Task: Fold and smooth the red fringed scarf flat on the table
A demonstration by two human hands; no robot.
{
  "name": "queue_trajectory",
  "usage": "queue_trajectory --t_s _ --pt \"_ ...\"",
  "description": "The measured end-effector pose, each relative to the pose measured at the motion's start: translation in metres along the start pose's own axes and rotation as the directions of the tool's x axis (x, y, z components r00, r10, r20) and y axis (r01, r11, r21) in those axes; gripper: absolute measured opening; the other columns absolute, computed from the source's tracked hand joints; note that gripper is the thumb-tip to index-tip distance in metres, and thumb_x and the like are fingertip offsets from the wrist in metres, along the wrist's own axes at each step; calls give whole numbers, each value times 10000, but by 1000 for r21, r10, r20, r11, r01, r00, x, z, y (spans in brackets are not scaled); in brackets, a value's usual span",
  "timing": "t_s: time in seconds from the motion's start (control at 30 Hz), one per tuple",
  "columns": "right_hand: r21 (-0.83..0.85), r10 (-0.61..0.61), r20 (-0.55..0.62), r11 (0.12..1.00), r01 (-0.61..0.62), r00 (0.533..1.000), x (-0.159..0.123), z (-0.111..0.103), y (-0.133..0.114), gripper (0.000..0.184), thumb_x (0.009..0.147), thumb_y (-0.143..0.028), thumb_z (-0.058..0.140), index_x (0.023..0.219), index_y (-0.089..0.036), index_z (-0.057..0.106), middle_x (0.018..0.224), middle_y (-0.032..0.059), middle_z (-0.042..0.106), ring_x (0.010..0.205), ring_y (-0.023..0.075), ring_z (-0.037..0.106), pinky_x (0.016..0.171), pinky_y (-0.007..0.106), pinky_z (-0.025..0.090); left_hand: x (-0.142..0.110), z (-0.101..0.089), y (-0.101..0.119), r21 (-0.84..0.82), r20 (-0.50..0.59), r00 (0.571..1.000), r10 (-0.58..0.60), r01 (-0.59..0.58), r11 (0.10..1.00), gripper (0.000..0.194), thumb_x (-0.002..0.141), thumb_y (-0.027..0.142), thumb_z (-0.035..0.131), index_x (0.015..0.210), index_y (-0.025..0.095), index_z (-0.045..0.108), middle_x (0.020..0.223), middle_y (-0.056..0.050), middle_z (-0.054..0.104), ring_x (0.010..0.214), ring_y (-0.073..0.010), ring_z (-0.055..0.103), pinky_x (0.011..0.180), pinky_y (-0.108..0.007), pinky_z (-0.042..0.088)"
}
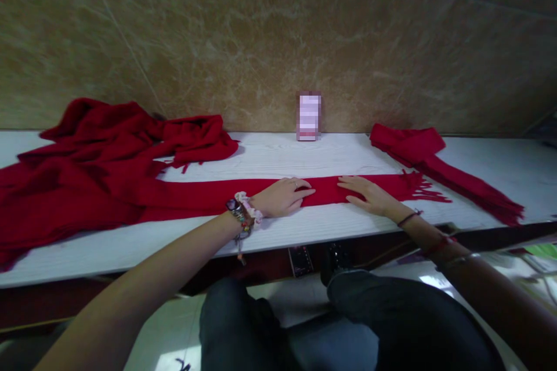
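Observation:
A long red scarf (pixel 195 197) lies stretched flat across the white table, its fringed end toward the right. My left hand (pixel 282 196) rests on it near the middle, fingers laid out over the cloth. Further right, my right hand (pixel 368 194) also lies on the scarf with its fingers spread, short of the fringe. Neither hand has cloth gripped in it. On the left, the scarf runs in among a heap of crumpled red cloth (pixel 87 179), and where it stops there cannot be made out.
Another red scarf (pixel 418 151), folded over, lies at the right, its fringe toward the front edge. A phone (pixel 308 117), blurred, leans upright against the brown marbled wall (pixel 243 40). The white table (pixel 270 156) is narrow, and my knees are below its front edge.

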State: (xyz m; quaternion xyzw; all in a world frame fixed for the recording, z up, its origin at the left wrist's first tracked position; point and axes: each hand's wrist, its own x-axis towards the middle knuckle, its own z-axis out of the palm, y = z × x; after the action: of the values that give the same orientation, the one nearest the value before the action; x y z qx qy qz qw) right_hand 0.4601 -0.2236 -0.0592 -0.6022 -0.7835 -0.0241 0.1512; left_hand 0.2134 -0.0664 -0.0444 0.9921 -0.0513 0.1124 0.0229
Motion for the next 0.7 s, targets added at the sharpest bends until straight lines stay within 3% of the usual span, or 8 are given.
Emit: queue_trajectory --t_s 0.53,0.7 --pt "-124 49 12 991 -47 999 0 -1 -5 420 855 -332 410 1227 -153 492 1280 128 489 1193 237 424 995 442 359 -4 5 -3 -15 -2 1000 -10 10 1000 383 897 222 329 1247 143 463 1288 -80 460 1164 -147 412 1005 -285 284" --pt "-131 50 11 990 -49 999 1 -1 -5 409 854 -310 410 1236 -184 481 1294 106 480 1191 231 428 984 443 373 -11 8 -4 -18 -46 998 -41 40 999 375 902 232 328 1236 140 473 1293 -81 461 1173 -152 411 1004 -305 296"
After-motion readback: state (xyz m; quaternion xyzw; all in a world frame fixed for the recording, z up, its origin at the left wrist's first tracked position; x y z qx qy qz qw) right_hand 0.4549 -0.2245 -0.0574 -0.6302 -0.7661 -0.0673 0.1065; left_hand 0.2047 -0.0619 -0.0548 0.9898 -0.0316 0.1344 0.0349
